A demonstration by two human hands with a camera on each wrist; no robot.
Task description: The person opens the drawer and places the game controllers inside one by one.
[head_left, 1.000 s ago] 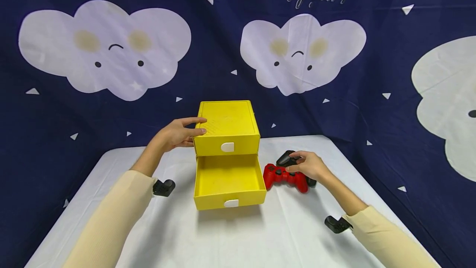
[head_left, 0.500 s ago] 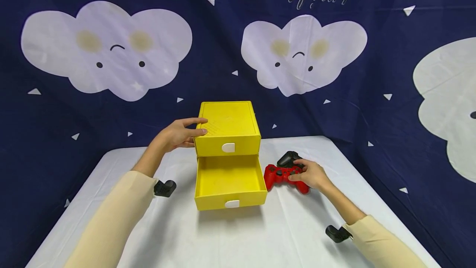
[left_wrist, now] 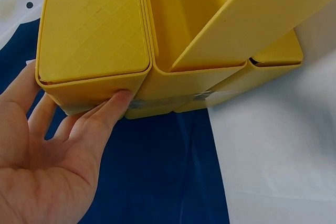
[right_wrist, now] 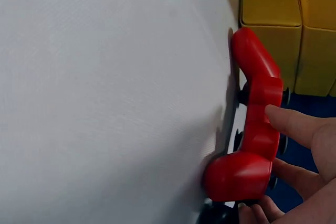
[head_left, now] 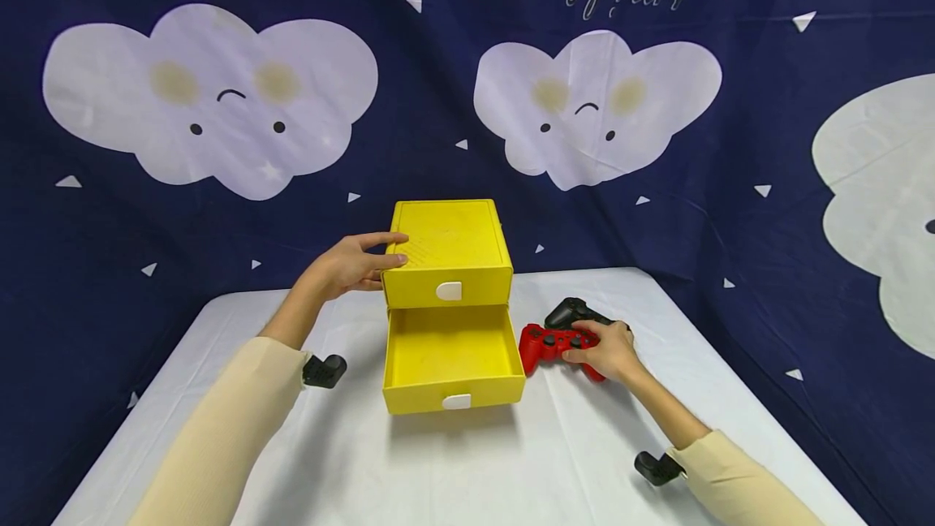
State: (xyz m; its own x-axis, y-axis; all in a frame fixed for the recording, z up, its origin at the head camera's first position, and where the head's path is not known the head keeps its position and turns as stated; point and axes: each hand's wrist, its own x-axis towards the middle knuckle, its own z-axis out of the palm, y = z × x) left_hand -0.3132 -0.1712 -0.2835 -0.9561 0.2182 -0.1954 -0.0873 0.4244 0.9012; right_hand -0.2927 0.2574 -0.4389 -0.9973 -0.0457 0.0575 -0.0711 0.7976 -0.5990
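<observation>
Maybe the right hand [head_left: 610, 350], pinching the red gamepad [head_left: 540, 342], could snag the close-set black gamepad [head_left: 566, 312]; straight-fingered left hand [head_left: 345, 268] touches the drawer unit [head_left: 449, 234].

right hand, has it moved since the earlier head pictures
Yes: in the head view, the right hand has shifted down relative to the open drawer.

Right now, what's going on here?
A person's left grip rests against a yellow drawer box, its top drawer shut and the drawer below pulled out. The right grip pinches a red game controller beside the box; a black controller lies just behind it. Whether the red one is off the table, I can't tell.
</observation>
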